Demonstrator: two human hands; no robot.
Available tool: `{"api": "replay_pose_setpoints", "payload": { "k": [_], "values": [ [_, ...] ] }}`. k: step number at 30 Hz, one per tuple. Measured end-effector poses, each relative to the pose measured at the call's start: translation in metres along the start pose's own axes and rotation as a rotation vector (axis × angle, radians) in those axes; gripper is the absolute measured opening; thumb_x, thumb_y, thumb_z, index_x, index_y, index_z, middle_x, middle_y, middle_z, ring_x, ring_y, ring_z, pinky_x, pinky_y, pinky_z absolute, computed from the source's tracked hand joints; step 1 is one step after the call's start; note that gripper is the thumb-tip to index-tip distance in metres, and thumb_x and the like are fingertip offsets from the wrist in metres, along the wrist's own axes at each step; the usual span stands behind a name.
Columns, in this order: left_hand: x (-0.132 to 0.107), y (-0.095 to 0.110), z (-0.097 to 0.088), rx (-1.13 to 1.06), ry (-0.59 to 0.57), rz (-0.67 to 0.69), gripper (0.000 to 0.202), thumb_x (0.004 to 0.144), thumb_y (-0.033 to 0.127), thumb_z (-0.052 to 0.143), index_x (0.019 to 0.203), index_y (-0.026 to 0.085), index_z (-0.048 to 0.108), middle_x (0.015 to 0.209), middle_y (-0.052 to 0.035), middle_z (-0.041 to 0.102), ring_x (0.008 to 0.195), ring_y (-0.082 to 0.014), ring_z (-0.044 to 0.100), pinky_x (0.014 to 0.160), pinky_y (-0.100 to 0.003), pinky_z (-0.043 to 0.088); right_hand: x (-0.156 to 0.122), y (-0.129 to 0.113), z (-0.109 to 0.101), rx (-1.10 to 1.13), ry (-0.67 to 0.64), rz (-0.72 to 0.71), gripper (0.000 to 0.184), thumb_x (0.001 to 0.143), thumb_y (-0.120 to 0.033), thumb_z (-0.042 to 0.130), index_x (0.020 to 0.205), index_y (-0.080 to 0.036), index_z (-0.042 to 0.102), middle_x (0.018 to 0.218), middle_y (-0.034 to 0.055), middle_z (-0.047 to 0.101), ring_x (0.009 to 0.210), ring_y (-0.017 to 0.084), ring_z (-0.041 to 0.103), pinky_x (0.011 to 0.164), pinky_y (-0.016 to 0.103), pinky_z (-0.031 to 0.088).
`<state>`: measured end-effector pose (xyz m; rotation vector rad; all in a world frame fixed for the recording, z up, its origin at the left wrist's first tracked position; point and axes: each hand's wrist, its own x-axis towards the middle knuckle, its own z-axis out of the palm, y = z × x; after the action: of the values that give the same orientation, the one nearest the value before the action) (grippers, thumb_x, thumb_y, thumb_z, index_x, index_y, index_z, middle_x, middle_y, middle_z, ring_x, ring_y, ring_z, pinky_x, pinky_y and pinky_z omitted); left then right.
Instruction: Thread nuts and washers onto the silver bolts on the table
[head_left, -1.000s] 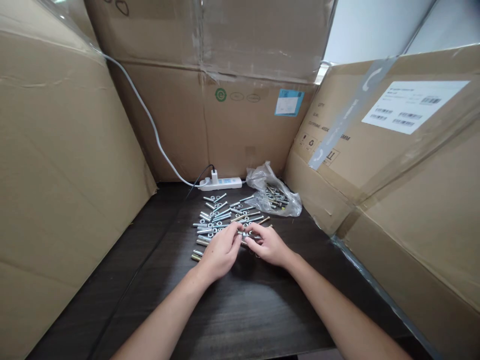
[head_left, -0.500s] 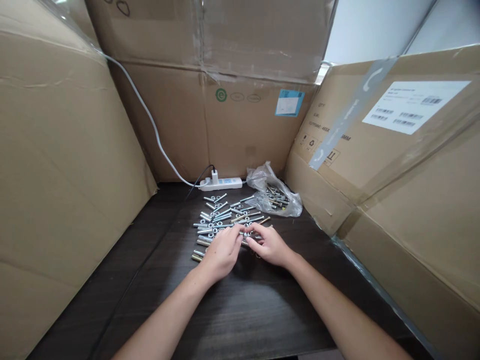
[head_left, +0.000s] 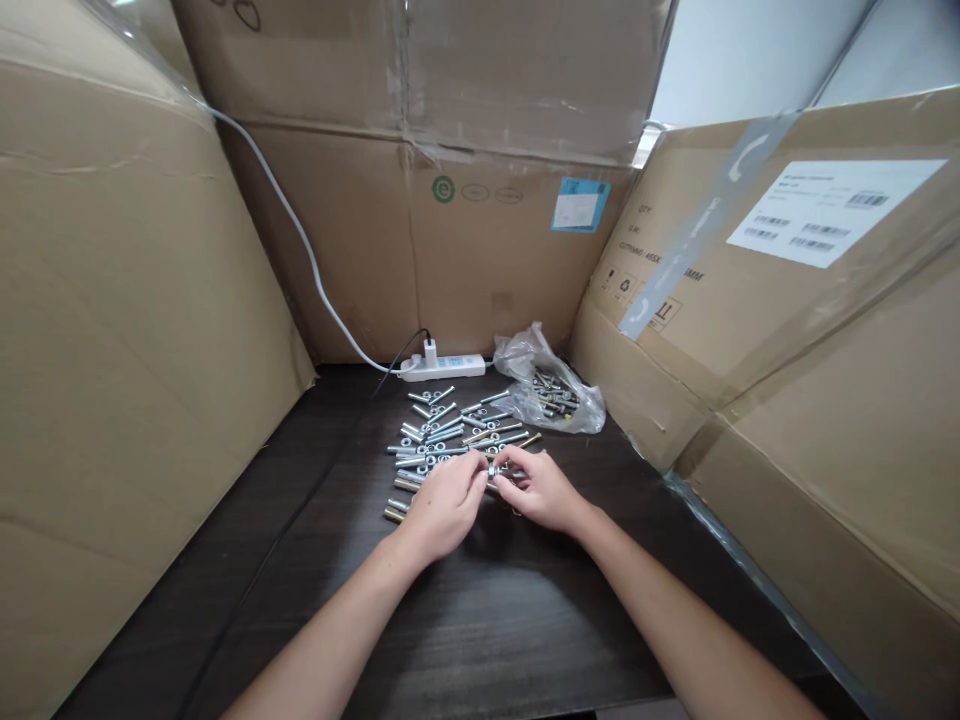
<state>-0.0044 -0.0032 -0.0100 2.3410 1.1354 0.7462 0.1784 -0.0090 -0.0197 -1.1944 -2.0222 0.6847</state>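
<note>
Mid-dial, my left hand [head_left: 448, 498] and right hand [head_left: 541, 490] narrowly pinch a shiny metal piece [head_left: 493, 470] between them. Slim bolts [head_left: 444, 435] lie at eleven o'clock, a crinkled plastic bag [head_left: 517, 355] at one. Dark tabletop [head_left: 495, 630] leaves room toward six; a cardboard box [head_left: 795, 370] walls three o'clock.

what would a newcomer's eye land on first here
Probably the left hand and right hand, together pinching a small metal piece near the centre. Loose bolts lie beyond them, and a clear plastic bag of hardware sits farther back, to the right. Cardboard boxes stand on three sides.
</note>
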Motion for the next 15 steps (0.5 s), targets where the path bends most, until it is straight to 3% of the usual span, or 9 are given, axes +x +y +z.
{"api": "replay_pose_setpoints", "payload": {
  "k": [4, 15],
  "values": [
    [-0.0003, 0.0034, -0.0033, -0.098, 0.037, 0.041, 0.019, 0.092, 0.022, 0.034, 0.103, 0.021, 0.049, 0.096, -0.0038, 0.060, 0.088, -0.0179, 0.055, 0.078, -0.030, 0.042, -0.0004, 0.0003, 0.0003, -0.021, 0.011, -0.001, 0.013, 0.081, -0.025, 0.053, 0.091, -0.018, 0.057, 0.064, -0.0034, 0.054, 0.049, 0.007, 0.043, 0.047, 0.017, 0.036],
    [0.0009, -0.0006, -0.0021, -0.074, -0.014, 0.047, 0.022, 0.093, 0.024, 0.032, 0.095, 0.020, 0.053, 0.090, -0.0030, 0.060, 0.084, -0.0174, 0.055, 0.076, -0.030, 0.043, -0.0009, 0.0019, 0.0002, -0.027, 0.014, 0.010, 0.012, 0.079, -0.025, 0.054, 0.088, -0.019, 0.057, 0.064, -0.0035, 0.054, 0.047, 0.007, 0.043, 0.047, 0.017, 0.036]
  ]
}}
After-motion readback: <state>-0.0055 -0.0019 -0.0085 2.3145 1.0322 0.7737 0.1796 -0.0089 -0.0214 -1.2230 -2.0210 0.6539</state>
